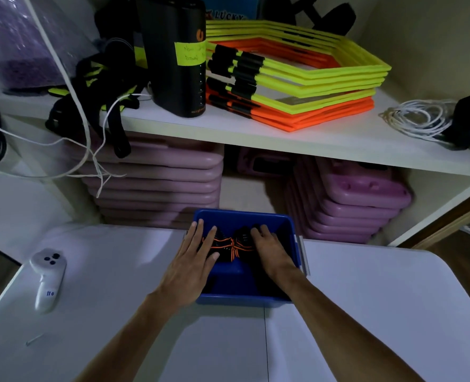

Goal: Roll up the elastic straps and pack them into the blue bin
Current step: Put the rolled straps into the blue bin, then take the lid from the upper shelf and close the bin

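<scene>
1. Elastic straps [229, 245], black with orange stripes, are lying inside the blue bin [291, 224], their bundle running left to right.
2. Left hand [192, 261] and right hand [269, 248] are pressing on them with flat, straight fingers.
3. Bin is sitting on the white table [366, 299].

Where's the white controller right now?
In the head view, the white controller lies on the white table, far left, well apart from the blue bin and left hand.
</scene>
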`<state>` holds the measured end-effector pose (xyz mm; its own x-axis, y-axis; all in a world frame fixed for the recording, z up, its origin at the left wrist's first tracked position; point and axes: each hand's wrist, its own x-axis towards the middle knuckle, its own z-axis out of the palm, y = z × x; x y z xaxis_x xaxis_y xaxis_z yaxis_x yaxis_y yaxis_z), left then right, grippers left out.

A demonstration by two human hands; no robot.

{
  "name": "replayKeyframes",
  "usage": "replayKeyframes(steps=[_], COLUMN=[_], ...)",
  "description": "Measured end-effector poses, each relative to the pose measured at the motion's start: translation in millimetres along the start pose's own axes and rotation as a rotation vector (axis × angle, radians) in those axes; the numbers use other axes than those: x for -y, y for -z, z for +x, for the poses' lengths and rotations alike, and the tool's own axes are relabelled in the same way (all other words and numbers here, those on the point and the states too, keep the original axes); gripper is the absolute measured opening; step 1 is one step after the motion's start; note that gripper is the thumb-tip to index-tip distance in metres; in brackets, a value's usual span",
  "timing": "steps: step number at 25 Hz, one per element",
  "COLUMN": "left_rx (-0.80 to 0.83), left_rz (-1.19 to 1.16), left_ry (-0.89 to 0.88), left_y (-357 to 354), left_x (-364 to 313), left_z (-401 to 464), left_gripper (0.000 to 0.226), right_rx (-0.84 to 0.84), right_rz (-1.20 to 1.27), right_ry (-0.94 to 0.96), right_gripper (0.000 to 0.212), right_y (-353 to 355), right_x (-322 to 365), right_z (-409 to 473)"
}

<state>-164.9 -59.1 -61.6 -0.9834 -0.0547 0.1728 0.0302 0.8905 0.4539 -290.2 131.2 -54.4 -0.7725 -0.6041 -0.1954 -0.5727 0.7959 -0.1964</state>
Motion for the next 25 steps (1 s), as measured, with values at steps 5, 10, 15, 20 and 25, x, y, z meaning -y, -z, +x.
replayKeyframes(steps=[5,10,15,20,25], left_rx=[0.005,0.055,0.06,-0.15,-0.27], left_rz=[-0.012,0.033,0.168,0.168,0.211], left_ry=[0.017,0.049,0.016,-0.128,-0.175], left_y=[0.2,3.1,36.6,96.5,142.9], left_x=[-2.1,-3.0,-30.2,-92.1,-139.0], left_z=[0.0,1.9,27.9,88.4,129.3], left_gripper=[0.067,0.073,0.09,0.076,0.077], right_rx=[-0.009,-0.102,-0.271,-0.481,-0.635], right_rz=[0.141,0.248,0.27,0.252,0.22], right_ry=[-0.136,-0.06,-0.047,-0.028,-0.026], right_gripper=[0.049,0.072,0.063,0.057,0.057], right_y=[-10.0,8.2,57.9,142.5,224.2], right_x=[-3.6,9.3,4.1,-8.6,-21.7], right_z=[4.5,-8.7,-27.8,-51.9,-73.2])
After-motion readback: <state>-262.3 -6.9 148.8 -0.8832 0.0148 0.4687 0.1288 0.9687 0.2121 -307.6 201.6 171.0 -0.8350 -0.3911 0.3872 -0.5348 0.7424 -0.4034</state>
